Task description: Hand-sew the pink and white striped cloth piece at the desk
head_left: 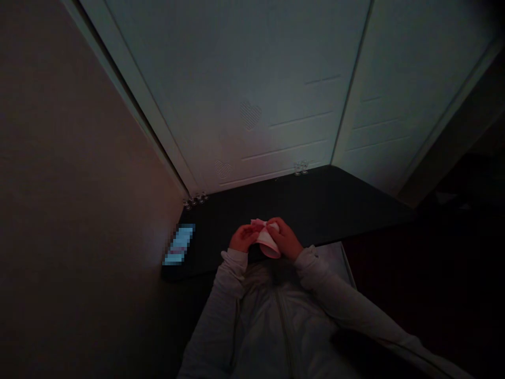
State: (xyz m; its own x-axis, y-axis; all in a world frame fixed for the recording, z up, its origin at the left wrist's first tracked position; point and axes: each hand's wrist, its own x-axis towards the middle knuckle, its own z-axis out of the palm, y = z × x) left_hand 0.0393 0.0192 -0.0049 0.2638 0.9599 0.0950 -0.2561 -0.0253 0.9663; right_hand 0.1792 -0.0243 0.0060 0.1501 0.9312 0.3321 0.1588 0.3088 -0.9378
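Observation:
Both of my hands are together above the near edge of a dark tabletop. My right hand (287, 241) is closed around the side of a pale pink paper cup (269, 243), which lies tilted with its open rim toward my body. On the other side, my left hand (242, 239) has its fingers curled against a pink folded strip (257, 223) at the cup's upper left. Dim light and the fingers hide how the strip meets the cup.
The dark tabletop (311, 200) runs along white panels (221, 68) with embossed hearts. A lit phone (179, 245) lies at its left end by the wall. Small clear objects (195, 200) stand at the back left, with more clear objects (301, 168) at the back middle.

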